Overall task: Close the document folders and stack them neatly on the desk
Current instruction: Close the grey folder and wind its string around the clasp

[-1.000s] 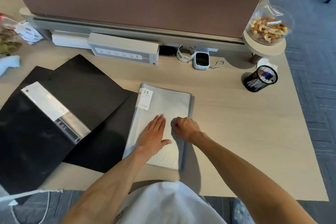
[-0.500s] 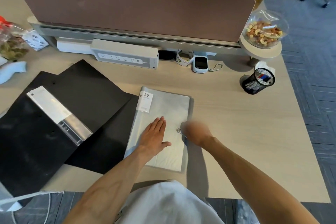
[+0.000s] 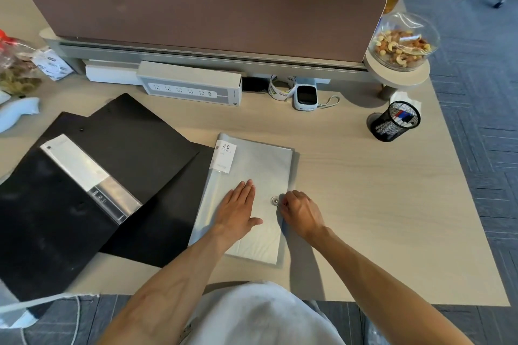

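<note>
- Grey pocket folder [image 3: 252, 176] is shut, flat on desk [image 3: 378, 204] centre.
- Left hand [image 3: 238, 213] is laid open, flat on cover.
- Right hand [image 3: 301, 211] is curled at snap button [image 3: 274, 200]; grip cannot be told.
- Black clip folder [image 3: 84, 190] is left open beside it; nothing stacked yet.

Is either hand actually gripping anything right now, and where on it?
The left hand grips nothing; it lies flat on the grey folder. The right hand has its fingertips at the round clasp near the folder's right edge; an actual pinch cannot be told.
</note>
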`<state>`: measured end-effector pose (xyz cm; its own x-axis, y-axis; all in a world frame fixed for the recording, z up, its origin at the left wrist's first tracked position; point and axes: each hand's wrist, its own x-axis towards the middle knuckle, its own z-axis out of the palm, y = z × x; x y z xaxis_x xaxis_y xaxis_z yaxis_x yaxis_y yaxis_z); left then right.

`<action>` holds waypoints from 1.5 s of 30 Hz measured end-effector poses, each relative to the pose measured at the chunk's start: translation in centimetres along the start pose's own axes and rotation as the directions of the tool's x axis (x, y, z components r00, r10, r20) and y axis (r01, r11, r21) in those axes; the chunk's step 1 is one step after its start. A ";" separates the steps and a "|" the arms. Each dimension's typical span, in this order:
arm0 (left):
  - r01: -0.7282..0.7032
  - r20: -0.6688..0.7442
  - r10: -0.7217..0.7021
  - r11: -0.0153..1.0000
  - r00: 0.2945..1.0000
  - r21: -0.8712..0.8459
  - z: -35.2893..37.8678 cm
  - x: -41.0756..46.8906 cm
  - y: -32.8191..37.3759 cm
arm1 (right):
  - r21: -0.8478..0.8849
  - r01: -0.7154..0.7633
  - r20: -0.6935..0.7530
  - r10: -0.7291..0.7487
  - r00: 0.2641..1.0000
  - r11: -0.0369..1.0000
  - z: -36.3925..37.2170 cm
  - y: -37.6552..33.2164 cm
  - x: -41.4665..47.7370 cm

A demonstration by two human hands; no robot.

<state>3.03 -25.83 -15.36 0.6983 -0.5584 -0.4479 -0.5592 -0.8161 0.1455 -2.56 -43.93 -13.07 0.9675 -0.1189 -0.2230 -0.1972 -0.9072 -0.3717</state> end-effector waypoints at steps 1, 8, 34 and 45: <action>0.000 0.001 0.000 1.000 1.000 0.000 0.0 0.0 0.0 | -0.034 0.030 -0.035 -0.031 0.999 0.999 0.0 -0.1 0.0; 0.005 0.019 -0.005 1.000 1.000 0.000 -0.1 0.1 0.0 | -0.217 0.287 0.007 -0.292 0.956 0.933 -0.8 0.0 -0.6; 0.005 -0.011 -0.005 0.999 1.000 -0.049 0.4 0.2 -0.2 | 0.459 -0.311 0.105 0.297 0.949 0.832 0.8 -1.1 0.8; -0.043 -0.103 0.033 0.994 0.994 -0.097 -1.1 0.0 -2.1 | 0.466 -0.365 0.190 0.311 0.931 0.806 0.3 -0.2 1.5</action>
<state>4.74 -24.31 -14.67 0.7215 -0.5977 -0.3497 -0.5433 -0.8017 0.2493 -1.14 -43.83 -13.60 0.8094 -0.3161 -0.4949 -0.5854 -0.5001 -0.6381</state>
